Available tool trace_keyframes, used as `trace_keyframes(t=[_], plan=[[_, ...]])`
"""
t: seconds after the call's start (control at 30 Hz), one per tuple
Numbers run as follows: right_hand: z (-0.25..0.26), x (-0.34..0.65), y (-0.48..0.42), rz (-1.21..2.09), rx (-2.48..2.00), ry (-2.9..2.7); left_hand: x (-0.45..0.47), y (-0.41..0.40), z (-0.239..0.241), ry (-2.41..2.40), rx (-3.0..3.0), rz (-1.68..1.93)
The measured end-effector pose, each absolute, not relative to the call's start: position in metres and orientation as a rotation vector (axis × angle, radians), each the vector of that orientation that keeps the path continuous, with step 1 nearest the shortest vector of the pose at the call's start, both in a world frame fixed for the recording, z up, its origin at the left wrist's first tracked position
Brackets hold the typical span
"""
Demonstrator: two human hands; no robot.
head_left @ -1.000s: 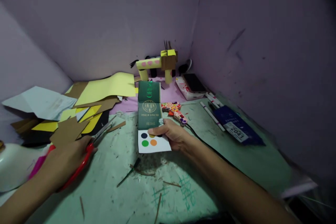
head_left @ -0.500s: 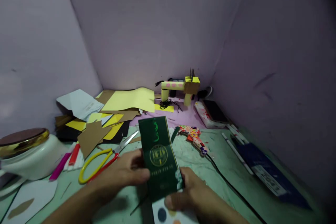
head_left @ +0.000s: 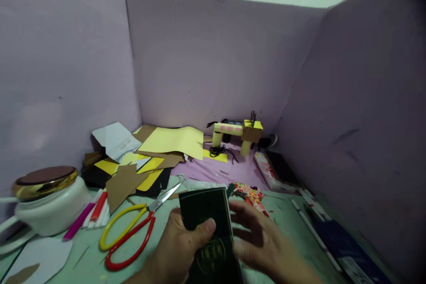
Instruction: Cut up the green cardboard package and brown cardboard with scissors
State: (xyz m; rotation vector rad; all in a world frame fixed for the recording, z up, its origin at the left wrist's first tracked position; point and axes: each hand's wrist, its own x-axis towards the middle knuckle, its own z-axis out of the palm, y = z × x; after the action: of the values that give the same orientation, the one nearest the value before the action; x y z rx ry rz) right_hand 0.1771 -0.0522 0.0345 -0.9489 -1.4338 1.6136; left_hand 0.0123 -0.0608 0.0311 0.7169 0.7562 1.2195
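A dark green printed card (head_left: pixel 210 230) with a round gold emblem is lifted above the table near the bottom of the view. My left hand (head_left: pixel 176 250) grips its left edge, thumb lying across the front face. My right hand (head_left: pixel 262 244) is at the card's right edge with fingers spread against it; whether it grips is unclear. Red-and-yellow-handled scissors (head_left: pixel 133 233) lie on the green mat just left of my left hand, blades pointing toward the card.
A white jar with a gold lid (head_left: pixel 46 197) stands at the left. Yellow, brown and black paper sheets (head_left: pixel 159 151) pile behind the scissors. A small cardboard animal (head_left: pixel 238 133) stands in the back corner. Markers (head_left: pixel 95 211), a patterned glue gun (head_left: pixel 249 195) and a phone (head_left: pixel 282 171) lie around.
My left hand has let go of the scissors, which now lie on the mat, and taken hold of the green card. The card has been lifted closer; the view tilted upward.
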Motion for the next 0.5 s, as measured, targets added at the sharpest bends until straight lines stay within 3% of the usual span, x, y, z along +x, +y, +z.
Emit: trace_keyframes(t=[0.13,0.27,0.43,0.5], plan=[[0.056,0.153,-0.036,1.521,-0.900,-1.432,0.019,-0.057,0.027,0.807,0.840,1.169],[0.038,0.139,-0.030,1.621,-0.921,-1.187,0.025,-0.053,0.016,0.920,0.942,1.109],[0.012,0.152,-0.025,1.745,-0.897,-0.964,-0.004,-0.042,0.030,1.085,1.407,0.567],[0.008,0.159,-0.023,1.775,-0.926,-0.917,-0.032,-0.038,0.036,1.463,1.758,0.552]])
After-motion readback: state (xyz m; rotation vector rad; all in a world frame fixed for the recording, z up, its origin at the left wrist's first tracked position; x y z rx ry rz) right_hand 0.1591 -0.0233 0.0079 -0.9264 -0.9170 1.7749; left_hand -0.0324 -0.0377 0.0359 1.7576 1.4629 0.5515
